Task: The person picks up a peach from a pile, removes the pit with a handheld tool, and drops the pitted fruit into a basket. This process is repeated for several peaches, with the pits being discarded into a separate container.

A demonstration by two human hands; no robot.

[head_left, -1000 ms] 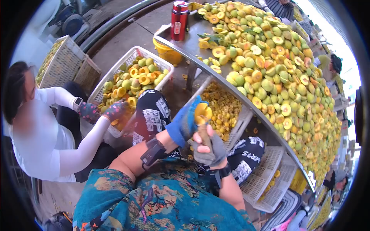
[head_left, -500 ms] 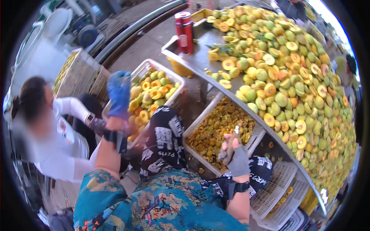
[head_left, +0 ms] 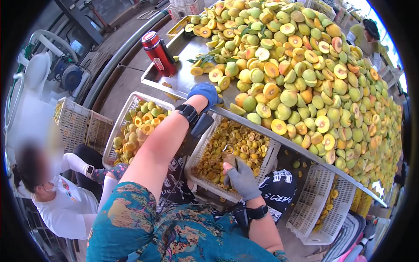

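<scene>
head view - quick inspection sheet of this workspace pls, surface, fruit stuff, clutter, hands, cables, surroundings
surface: metal table, tilted in the view, mostly covered by fruit; front edge bare.
job's things: pile of whole and halved fruit; pitting tool over the crate of pits; crate of halved fruit beside it.
clutter: red flask standing on the table; loose fruit pieces near it; white empty crate under the table.
grippers: left hand, blue glove, reaching onto the table edge by the fruit; right hand, grey glove, gripping the tool.
cables: nothing seen.
surroundings: a person in white seated at left; more crates; another person beyond the pile.
</scene>
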